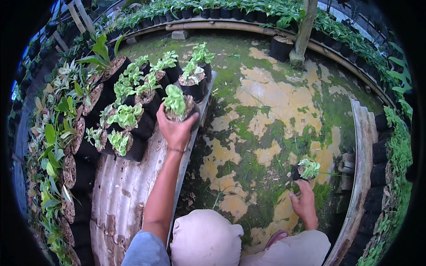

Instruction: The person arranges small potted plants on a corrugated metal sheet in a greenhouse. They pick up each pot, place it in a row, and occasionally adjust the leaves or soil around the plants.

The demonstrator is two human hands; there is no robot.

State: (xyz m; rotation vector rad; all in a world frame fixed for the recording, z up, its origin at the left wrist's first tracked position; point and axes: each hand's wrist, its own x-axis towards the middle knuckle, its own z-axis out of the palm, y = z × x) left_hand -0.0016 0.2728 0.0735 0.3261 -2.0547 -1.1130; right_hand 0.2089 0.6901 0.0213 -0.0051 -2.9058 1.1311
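Note:
My left hand (176,131) grips a black polybag (194,114) of growing medium with a pale green leafy plant (174,101), over the edge of a corrugated sheet (116,186). Several similar potted plants (124,116) stand close together beyond and to the left of it. My right hand (303,199) is low at the right, fingers bent, beside a small dark pot (296,173) with a pale green plant (309,169) near the mossy floor. Its fingertips are close to the pot's near side; whether they touch or hold it I cannot tell.
Leafy plants in black bags (68,169) line the left side. A bamboo rail (226,25) curves along the far side before more plants. A post (304,36) stands beside a black pot (281,48). Another corrugated sheet (361,159) edges the right, with bagged plants beyond.

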